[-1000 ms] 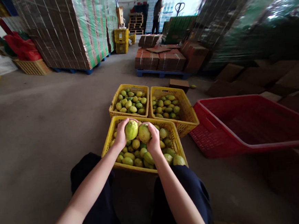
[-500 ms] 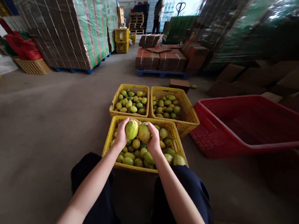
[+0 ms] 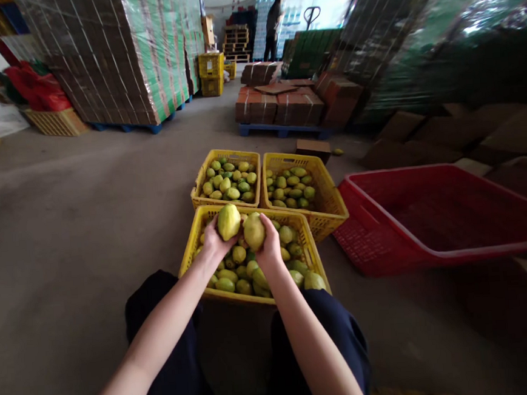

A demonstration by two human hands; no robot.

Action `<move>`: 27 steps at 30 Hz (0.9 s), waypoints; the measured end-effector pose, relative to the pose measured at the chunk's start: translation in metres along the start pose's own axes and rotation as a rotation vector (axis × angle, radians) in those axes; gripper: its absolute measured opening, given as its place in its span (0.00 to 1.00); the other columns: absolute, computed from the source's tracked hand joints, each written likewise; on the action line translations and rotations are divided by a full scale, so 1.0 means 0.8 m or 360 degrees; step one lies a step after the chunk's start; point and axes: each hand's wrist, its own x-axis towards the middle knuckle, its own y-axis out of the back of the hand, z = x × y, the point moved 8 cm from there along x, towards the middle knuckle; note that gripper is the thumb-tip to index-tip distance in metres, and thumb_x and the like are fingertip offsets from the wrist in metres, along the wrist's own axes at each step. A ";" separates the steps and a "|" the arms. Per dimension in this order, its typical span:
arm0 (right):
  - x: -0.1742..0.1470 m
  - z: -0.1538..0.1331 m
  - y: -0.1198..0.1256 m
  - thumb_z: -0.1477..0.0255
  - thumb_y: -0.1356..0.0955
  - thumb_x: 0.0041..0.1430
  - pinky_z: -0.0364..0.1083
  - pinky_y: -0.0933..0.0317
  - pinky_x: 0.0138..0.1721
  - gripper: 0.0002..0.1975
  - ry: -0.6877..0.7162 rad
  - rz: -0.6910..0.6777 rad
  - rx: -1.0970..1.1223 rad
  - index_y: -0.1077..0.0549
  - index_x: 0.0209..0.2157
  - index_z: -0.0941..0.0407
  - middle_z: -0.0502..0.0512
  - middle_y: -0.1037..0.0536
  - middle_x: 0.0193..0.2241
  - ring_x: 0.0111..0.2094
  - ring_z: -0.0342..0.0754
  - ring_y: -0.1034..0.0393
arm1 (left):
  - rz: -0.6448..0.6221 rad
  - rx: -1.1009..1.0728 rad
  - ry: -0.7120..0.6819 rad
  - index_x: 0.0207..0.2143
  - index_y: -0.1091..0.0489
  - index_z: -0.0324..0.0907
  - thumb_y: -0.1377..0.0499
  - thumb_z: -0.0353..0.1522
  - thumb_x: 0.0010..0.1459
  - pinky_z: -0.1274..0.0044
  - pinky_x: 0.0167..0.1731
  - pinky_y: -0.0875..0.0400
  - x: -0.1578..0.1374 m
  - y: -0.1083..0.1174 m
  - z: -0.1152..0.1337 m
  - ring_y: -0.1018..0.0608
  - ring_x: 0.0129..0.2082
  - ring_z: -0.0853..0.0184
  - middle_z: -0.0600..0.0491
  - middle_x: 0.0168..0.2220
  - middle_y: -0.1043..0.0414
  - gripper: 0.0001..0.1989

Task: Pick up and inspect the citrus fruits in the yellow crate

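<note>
My left hand [image 3: 215, 239] is closed round a plump yellow-green fruit [image 3: 229, 221], lemon-like in shape with faint ridges. Beside it, my right hand [image 3: 269, 243] grips another yellow-green fruit [image 3: 254, 231], rounder and duller. Both fruits are held up side by side over the near yellow crate [image 3: 320, 265], which contains many green and yellow fruits of the same sort. Their exact kind I cannot tell. Parts of the fingers are hidden behind the held fruits.
Two more yellow crates of fruit, a left one [image 3: 195, 198] and a right one [image 3: 331, 195], stand just beyond. At right is a large red basket [image 3: 384, 224]. Farther back are flattened cartons on a blue pallet [image 3: 280, 128], wrapped stacks [image 3: 92, 59] and a standing person [image 3: 272, 25].
The left hand has turned, lifting its fruit slightly and showing more of its side. The right hand's fruit is slightly higher and turned. The whole view has shifted slightly.
</note>
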 end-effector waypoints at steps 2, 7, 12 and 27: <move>0.003 0.001 0.014 0.58 0.32 0.58 0.44 0.32 0.20 0.13 -0.0138 0.0218 0.0165 0.27 0.31 0.53 0.47 0.23 0.21 0.20 0.45 0.28 | -0.0090 -0.0070 0.0081 0.47 0.27 0.38 0.55 0.31 0.67 0.74 0.28 0.22 -0.003 -0.009 0.000 0.19 0.30 0.64 0.47 0.31 0.21 0.18; 0.002 -0.010 0.030 0.59 0.31 0.61 0.41 0.34 0.18 0.11 -0.0222 0.0426 0.0275 0.27 0.32 0.52 0.44 0.23 0.19 0.19 0.43 0.30 | -0.0171 -0.0117 0.0075 0.49 0.27 0.39 0.52 0.35 0.68 0.74 0.25 0.22 -0.007 -0.013 0.011 0.18 0.29 0.62 0.47 0.31 0.21 0.17; -0.001 0.000 0.016 0.66 0.27 0.54 0.42 0.32 0.19 0.05 -0.0323 0.0208 0.0147 0.25 0.31 0.52 0.46 0.21 0.21 0.20 0.45 0.28 | -0.0207 -0.0051 -0.0002 0.46 0.26 0.37 0.42 0.41 0.64 0.78 0.26 0.23 -0.008 -0.011 0.015 0.19 0.30 0.64 0.47 0.31 0.22 0.16; 0.015 0.012 0.027 0.65 0.33 0.58 0.46 0.30 0.21 0.09 -0.0423 0.0175 0.0097 0.26 0.27 0.53 0.49 0.23 0.18 0.22 0.50 0.25 | -0.0020 -0.0079 -0.0080 0.49 0.28 0.38 0.41 0.39 0.64 0.78 0.28 0.21 0.001 0.005 0.025 0.19 0.29 0.66 0.49 0.31 0.22 0.16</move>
